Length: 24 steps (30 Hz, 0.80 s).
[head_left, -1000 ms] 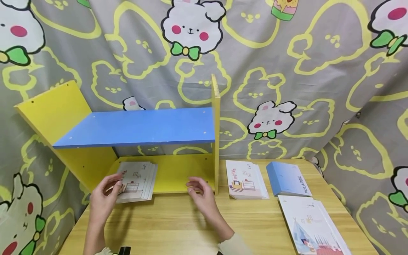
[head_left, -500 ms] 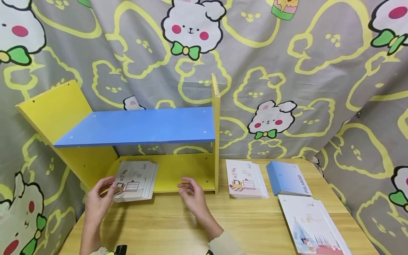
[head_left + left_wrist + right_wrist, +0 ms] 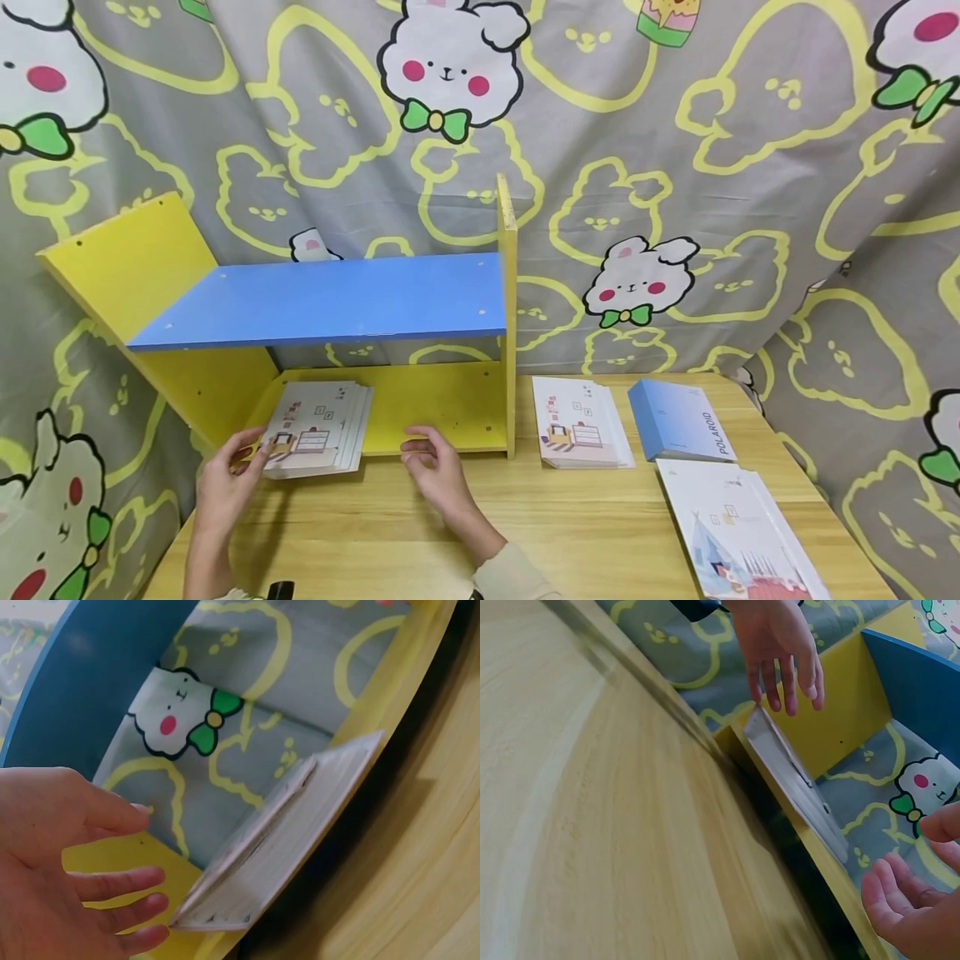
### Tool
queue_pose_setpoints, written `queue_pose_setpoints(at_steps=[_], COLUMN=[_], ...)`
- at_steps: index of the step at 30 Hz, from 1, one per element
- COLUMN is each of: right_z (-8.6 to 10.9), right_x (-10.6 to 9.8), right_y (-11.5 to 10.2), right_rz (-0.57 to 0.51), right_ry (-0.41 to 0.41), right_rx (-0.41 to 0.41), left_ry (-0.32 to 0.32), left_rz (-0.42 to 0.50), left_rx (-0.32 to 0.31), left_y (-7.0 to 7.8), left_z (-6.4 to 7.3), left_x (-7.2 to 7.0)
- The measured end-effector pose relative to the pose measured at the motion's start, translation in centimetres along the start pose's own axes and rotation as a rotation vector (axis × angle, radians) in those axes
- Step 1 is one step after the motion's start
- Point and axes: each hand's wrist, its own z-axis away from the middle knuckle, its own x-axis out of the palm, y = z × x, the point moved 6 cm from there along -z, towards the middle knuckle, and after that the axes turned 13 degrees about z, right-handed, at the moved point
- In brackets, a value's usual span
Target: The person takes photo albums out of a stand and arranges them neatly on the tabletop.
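Observation:
A stack of thin white booklets (image 3: 318, 429) with a drawn room on the top cover lies on the yellow bottom board (image 3: 435, 408) of a small shelf unit, its front end jutting past the board's edge. Beside the stack's left edge is my left hand (image 3: 225, 492), fingertips close to it. In the left wrist view that hand (image 3: 67, 870) has its fingers loosely extended, holding nothing. My right hand (image 3: 442, 487) hovers in front of the board, to the right of the stack, with relaxed fingers and nothing in them. The right wrist view shows both hands apart, on either side of the booklets (image 3: 795, 787).
A blue shelf board (image 3: 337, 300) spans above the booklets, between yellow side panels (image 3: 507, 333). Right of the unit, on the wooden table (image 3: 420, 542), lie another booklet stack (image 3: 577, 425), a blue box marked POLAROID (image 3: 678, 421) and larger booklets (image 3: 735, 525). A patterned curtain hangs behind.
The left hand has drawn down and left, off the stack's top to beside its edge. The right hand has shifted left, nearer the stack. The booklets have barely moved.

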Motion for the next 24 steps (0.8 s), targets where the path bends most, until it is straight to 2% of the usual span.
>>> queue_pose_setpoints(at_steps=[6,9,18,24], right_z=[0.0,0.0,-0.2,-0.4], right_x=[1.1,1.6,3.2,4.3], right_y=[0.2,0.3,1.3,1.7], right_rz=[-0.036,-0.053,-0.122,-0.152], right_ry=[-0.022,-0.031,-0.069,-0.099], right_rx=[0.023,0.035,0.082,0.101], left_ry=[-0.078,-0.107,-0.18,-0.242], left_rz=[-0.016,0.006,0.043,0.011], left_rx=[-0.031,-0.056,-0.178,-0.204], left_y=[-1.1,-1.7,-3.0,-3.7], left_z=[-0.1,-0.1,0.0,0.1], left_x=[-0.2,-0.3,-0.2,0.1])
